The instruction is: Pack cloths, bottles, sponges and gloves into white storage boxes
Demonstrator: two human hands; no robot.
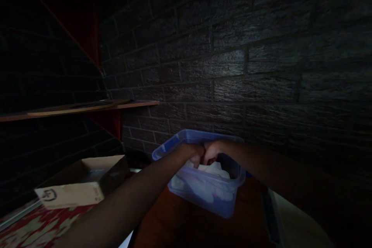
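Note:
A clear bluish plastic tub (200, 197) stands against the wall, with white, soft-looking items (216, 169) inside. Both my hands reach down into it and meet near its middle. My left hand (194, 154) has its fingers curled downward at the white items. Pressed close beside it, my right hand (211, 151) is closed too, its fingers bent inward. The dim light and the knuckles hide what, if anything, the fingers hold.
An open cardboard box (72, 195) sits at the left on a red and cream patterned cloth (37, 226). A wooden shelf (136, 104) juts out above it. Dark brick wall (226, 62) rises behind the tub. At the lower right lies a pale container (293, 221).

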